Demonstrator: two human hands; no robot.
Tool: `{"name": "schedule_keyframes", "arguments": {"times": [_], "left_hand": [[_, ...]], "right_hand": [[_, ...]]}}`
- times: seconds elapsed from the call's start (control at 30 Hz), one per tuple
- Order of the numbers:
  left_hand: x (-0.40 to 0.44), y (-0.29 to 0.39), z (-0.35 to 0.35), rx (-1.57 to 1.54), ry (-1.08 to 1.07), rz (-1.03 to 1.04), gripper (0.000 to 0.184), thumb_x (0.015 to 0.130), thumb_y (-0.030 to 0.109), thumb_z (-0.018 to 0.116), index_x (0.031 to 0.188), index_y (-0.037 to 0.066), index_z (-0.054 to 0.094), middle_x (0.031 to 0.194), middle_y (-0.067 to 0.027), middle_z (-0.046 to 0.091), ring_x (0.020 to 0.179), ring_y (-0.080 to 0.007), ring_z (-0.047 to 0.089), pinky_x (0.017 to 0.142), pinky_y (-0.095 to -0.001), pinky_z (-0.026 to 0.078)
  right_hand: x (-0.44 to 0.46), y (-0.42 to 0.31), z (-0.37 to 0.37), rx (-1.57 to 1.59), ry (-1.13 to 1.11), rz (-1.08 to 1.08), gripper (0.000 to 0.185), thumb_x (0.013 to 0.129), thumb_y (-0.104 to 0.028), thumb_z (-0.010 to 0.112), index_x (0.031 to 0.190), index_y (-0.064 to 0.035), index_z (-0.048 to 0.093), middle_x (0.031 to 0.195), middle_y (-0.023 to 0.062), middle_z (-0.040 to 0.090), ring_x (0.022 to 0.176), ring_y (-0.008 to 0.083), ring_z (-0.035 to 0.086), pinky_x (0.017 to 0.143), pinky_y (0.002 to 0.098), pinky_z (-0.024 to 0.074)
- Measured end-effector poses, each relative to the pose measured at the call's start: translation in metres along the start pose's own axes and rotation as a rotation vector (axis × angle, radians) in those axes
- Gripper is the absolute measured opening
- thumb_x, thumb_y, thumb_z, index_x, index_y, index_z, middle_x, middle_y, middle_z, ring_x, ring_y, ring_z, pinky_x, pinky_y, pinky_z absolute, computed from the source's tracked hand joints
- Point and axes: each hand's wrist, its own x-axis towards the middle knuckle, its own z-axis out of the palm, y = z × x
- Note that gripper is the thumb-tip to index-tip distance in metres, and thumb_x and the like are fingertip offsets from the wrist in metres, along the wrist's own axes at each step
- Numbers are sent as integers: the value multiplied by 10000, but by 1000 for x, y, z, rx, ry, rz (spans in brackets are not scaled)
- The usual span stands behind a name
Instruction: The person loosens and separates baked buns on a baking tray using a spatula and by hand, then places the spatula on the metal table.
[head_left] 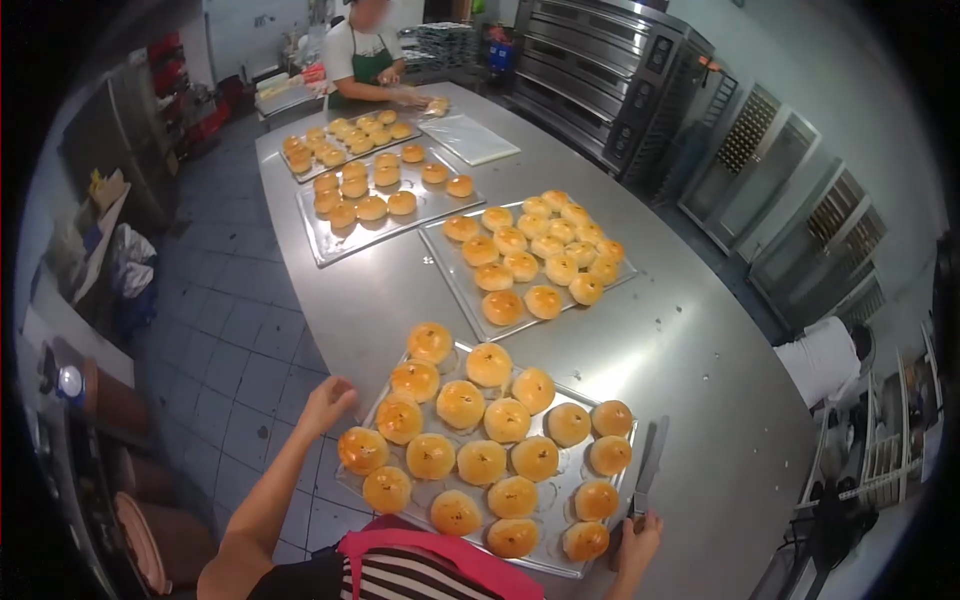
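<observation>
Right hand (640,546) at a flat-bladed tool (652,455), left hand (330,403) beside a tray (573,466) of buns (482,462)

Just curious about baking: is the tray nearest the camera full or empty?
Loaded, though not packed: buns cover most of the tray, with bare metal showing between some.

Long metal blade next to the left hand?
No, the long metal blade is by the right hand, across the nearest tray from the left hand.
</observation>
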Motion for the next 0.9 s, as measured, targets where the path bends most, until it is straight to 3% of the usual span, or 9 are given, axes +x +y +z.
{"name": "schedule_keyframes", "arguments": {"times": [0.03,0.2,0.27,0.37,0.47,0.5,0.57,0.73,0.9], "left_hand": [[-12,-4,0,-129,-25,-62,272,845,230,568,1001,7,548,828,-57,603,697,-112,576,620,-247,469],[-50,5,-3,-97,-36,-272,302,882,274,520,971,-10,564,793,-39,595,688,-119,553,622,-267,460],[-52,-3,-2,-228,-271,-419,321,908,287,476,961,-8,592,789,-53,608,673,-106,555,609,-243,460],[-47,-10,-1,-123,-303,-252,358,920,299,447,923,-17,616,774,-42,613,666,-109,543,624,-251,455],[-40,-6,-1,-115,-328,-256,340,918,278,459,869,-26,604,775,10,588,745,-76,515,679,-259,445],[-38,-5,0,-144,-329,-214,330,916,260,461,876,-34,606,778,14,588,746,-70,510,666,-257,444],[-31,-7,1,-131,-357,-175,311,913,229,466,885,-46,608,784,18,588,741,-56,500,641,-244,442],[-10,1,11,-107,-481,-261,339,917,259,456,873,-38,614,732,11,586,666,-54,504,579,-229,441],[2,19,8,-168,-578,-315,386,912,308,459,832,-34,620,676,-8,581,603,-68,519,538,-242,448]], "right_hand": [[1,-4,-1,-4,-8,-14,458,673,-94,666,1092,40,536,992,199,531,907,362,533,799,390,436],[2,-13,-3,-78,-61,36,482,656,-99,687,1094,38,538,1027,205,520,926,364,532,801,390,437],[3,-4,2,-100,-22,8,479,659,-111,686,1090,40,539,1013,206,524,922,366,532,800,392,436],[-2,-4,-5,-90,-3,44,465,670,-139,683,1076,41,543,989,208,533,914,367,536,798,395,435],[-2,4,-1,-62,27,39,439,688,-162,675,1055,43,548,952,205,528,872,361,541,768,398,438],[-6,13,-1,-78,69,-17,423,697,-168,669,1043,45,550,924,201,518,835,357,543,739,398,441],[-10,-3,-12,-50,7,69,417,717,-196,664,1040,42,552,921,192,519,838,356,541,738,394,442],[-17,-11,-2,-60,21,90,392,727,-178,656,1044,32,560,977,176,553,901,332,553,792,366,444],[-24,-17,4,-116,46,43,392,721,-152,670,1057,25,571,912,165,544,836,329,559,736,374,452]]}}
